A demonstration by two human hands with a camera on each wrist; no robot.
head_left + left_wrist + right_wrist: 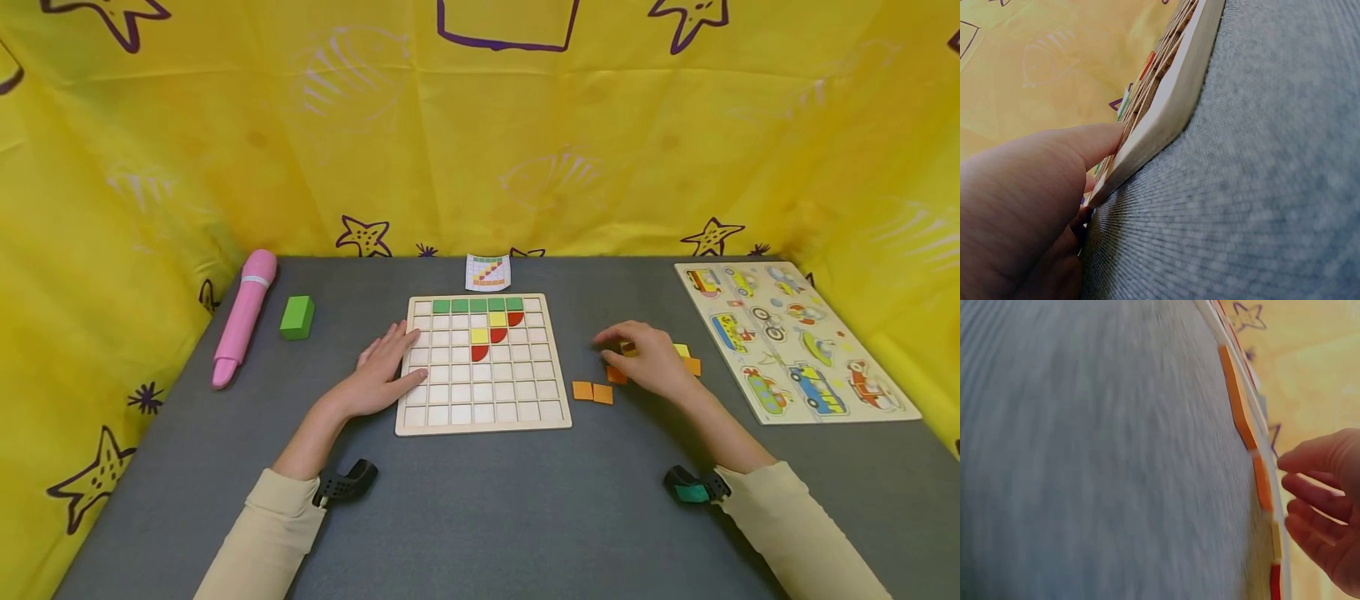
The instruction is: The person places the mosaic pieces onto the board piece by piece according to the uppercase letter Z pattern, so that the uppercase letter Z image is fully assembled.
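My left hand (381, 371) rests on the left edge of a wooden grid board (480, 414), fingers and thumb extended; the left wrist view shows the thumb (1094, 144) on the rim. A row of green square tiles (460, 306) fills part of the board's upper grid, with yellow squares (478, 335) and red quarter-round tiles (480, 354) stepping down diagonally below. Right of the board, my right hand (648, 358) hovers over loose tiles, fingers loosely bent, nothing visible between them. Two orange tiles (602, 394) lie beside the board; another orange tile (617, 376) sits under the fingers.
Behind the board lies a small pattern card (487, 273). A pink microphone-shaped toy (246, 317) and a green block (297, 317) are at the left. A picture puzzle board (798, 342) lies at the right. Yellow cloth (480, 125) surrounds the grey table.
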